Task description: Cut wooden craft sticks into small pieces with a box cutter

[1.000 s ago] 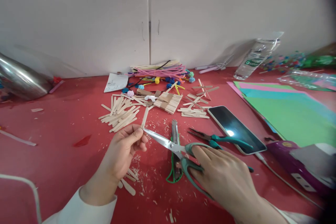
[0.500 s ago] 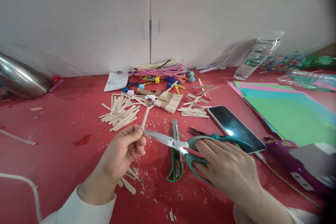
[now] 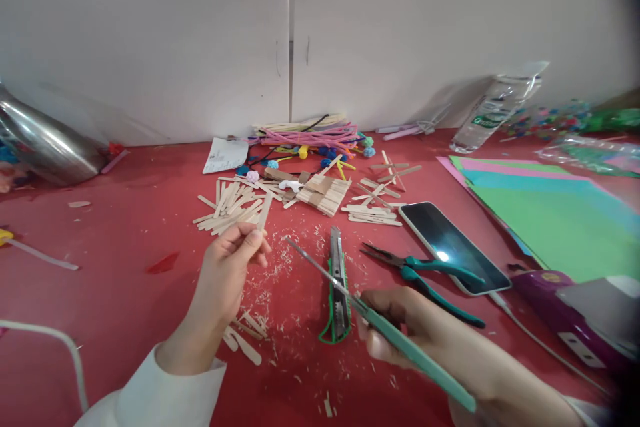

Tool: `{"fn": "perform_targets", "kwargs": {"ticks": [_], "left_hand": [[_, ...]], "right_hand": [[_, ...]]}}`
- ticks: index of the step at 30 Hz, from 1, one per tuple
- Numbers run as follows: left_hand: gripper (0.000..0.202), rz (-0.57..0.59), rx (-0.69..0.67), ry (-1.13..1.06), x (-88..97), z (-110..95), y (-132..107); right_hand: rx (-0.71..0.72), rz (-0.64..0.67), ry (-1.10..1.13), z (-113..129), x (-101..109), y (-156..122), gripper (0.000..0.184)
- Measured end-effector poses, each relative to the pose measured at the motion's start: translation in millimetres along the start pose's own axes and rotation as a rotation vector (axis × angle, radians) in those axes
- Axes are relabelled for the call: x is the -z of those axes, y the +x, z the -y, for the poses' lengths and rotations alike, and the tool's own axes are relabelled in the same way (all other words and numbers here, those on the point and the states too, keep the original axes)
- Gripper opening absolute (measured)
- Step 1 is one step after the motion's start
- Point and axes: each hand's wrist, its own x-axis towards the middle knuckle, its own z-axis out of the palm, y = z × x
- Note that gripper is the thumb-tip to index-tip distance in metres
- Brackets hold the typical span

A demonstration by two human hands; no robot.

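Note:
My left hand pinches a wooden craft stick between thumb and fingers and holds it upright above the red table. My right hand is closed around the teal handles of a pair of scissors, whose closed blades point up and left toward the stick without touching it. Wood shavings lie scattered on the table below both hands.
A loose pile of craft sticks, a glued stick panel and pipe cleaners lie farther back. A green utility knife, teal pliers, a phone, coloured paper sheets and a purple glue gun lie centre to right.
The scissors have come away from the stick and rotated edge-on in my right hand. My left hand lifted the stick slightly up and left.

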Motion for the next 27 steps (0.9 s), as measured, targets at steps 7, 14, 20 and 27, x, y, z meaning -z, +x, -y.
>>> {"fn": "perform_targets", "kwargs": {"ticks": [7, 14, 20, 27], "left_hand": [[0.012, 0.102, 0.194, -0.332, -6.8, -2, -3], [0.006, 0.042, 0.024, -0.052, -3.6, -4, -8], [0.005, 0.036, -0.062, 0.182, -5.9, -7, -14], [0.009, 0.025, -0.053, 0.254, -4.7, -5, -15]], "right_hand": [[0.034, 0.008, -0.154, -2, -6, -4, 0.022], [-0.031, -0.131, -0.408, -4, -13, 1, 0.035], [-0.063, -0.175, -0.472, -1, -15, 4, 0.043], [-0.048, -0.220, -0.497, -3, -15, 5, 0.040]]}}
